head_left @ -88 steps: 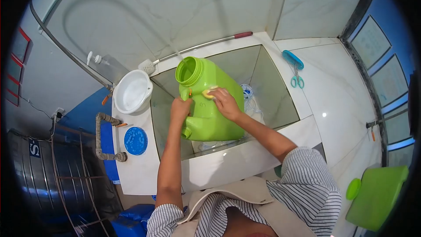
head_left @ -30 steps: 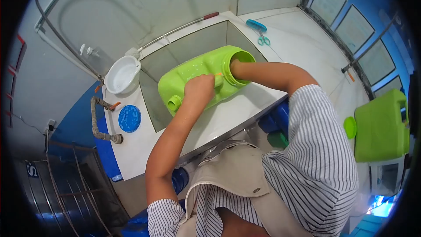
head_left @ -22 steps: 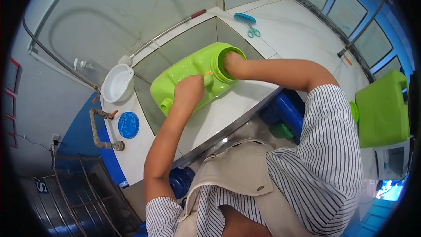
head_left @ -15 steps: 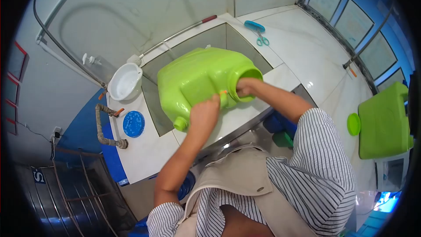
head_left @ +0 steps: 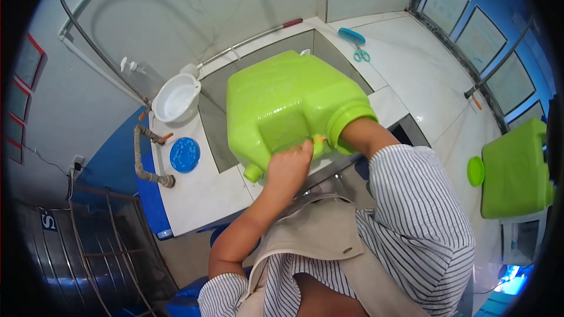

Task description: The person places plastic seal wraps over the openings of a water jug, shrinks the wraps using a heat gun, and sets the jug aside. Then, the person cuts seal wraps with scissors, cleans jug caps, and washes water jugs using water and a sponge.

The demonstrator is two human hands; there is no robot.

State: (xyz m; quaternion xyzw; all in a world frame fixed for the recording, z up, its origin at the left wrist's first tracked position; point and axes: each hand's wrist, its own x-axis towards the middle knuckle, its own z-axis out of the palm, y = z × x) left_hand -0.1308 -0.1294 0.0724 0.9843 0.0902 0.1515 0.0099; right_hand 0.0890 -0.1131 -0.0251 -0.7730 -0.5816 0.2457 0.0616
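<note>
A large, wet, light-green plastic water jug [head_left: 276, 91] lies on its side over the sink, its wide round mouth turned toward me on the right. Closed in a fist, my left hand [head_left: 289, 167] grips the jug's handle at its lower side. A small orange piece [head_left: 319, 139] shows just beside that fist. My right arm [head_left: 367, 135] reaches through the mouth past the wrist, so the jug hides my right hand and whatever it may hold. A capped green spout [head_left: 253, 173] sticks out at the jug's lower left corner.
Around the sink [head_left: 212, 141] are a white basin [head_left: 176, 98], a blue lid [head_left: 185, 155], a pipe [head_left: 140, 158] with an orange-handled valve and a long-handled brush [head_left: 258, 40]. Teal scissors [head_left: 361, 54] and a blue brush [head_left: 351, 36] lie behind. Another green jug [head_left: 514, 170] stands right.
My right arm has gone deeper into the jug; the hand has passed out of sight. The jug has shifted slightly right and toward me, with my left hand still on its handle.
</note>
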